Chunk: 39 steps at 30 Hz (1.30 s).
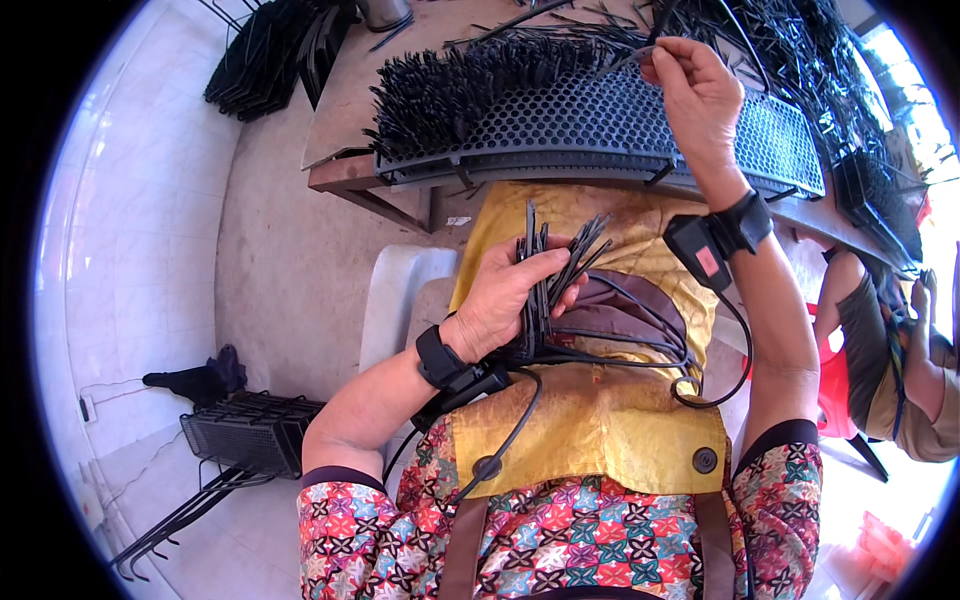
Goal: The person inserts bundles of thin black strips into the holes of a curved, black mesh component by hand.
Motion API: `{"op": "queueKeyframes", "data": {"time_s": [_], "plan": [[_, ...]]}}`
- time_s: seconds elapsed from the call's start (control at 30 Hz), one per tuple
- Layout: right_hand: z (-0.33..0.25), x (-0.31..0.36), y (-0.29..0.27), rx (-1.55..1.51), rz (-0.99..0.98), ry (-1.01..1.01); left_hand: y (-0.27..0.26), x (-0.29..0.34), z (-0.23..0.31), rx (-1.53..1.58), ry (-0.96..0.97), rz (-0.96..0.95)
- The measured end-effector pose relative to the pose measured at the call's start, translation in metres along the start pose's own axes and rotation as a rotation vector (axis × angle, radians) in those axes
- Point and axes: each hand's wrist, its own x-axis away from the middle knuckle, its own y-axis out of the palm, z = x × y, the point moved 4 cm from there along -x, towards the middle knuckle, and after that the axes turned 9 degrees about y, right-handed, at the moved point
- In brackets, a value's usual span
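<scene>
My left hand (500, 295) is closed round a bundle of thin dark strips (538, 300), held over my lap with their ends fanned upward. Farther off and to the right, my right hand (700, 95) is raised over a black perforated rack (620, 120). Its thumb and forefinger pinch a thin dark strip (622, 64), partly lost against the rack. Many similar strips (430, 100) stand packed upright in the holes of the rack's left part; the holes toward the right are bare.
The rack lies along the near edge of a brown table (345, 150). A heap of dark strips (800, 60) fills the table's far right. Cables run from my wrist bands. Black wire racks (245, 440) stand at the lower left. Another person (880, 340) sits at the right.
</scene>
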Motion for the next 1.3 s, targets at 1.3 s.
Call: {"op": "queueKeyframes", "data": {"time_s": [1.3], "plan": [[-0.019,0.122,0.013,0.16,-0.77,0.31,0.005,0.005,-0.012,-0.009,-0.019,-0.131]]}}
